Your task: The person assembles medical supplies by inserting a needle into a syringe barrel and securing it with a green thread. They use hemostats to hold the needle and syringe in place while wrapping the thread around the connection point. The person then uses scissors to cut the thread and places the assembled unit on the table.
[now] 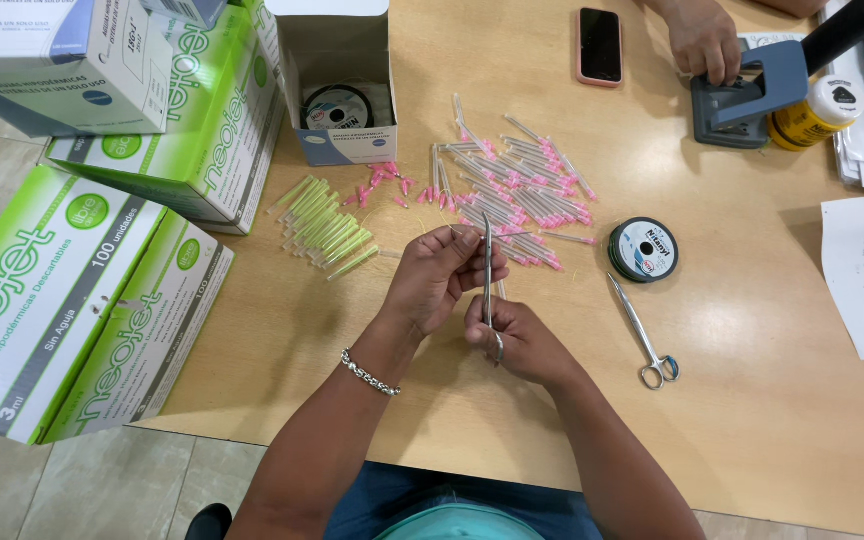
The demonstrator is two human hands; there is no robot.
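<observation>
Head view: the right hand (524,340) has its grip clamped on slim metal forceps (488,275), long axis running toward 12 o'clock. The left hand (437,272), at 10 o'clock from the right and touching the tool's shaft, pinches something thin at the tip (too small to tell). A pile of pink-capped needles (517,195) lies on the table (752,420) at 12 o'clock, nearer the left hand.

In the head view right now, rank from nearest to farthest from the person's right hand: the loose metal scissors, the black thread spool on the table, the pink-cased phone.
From the right hand:
1. Loose metal scissors, right.
2. Black thread spool, right and farther up.
3. Pink-cased phone, table's far edge.
</observation>
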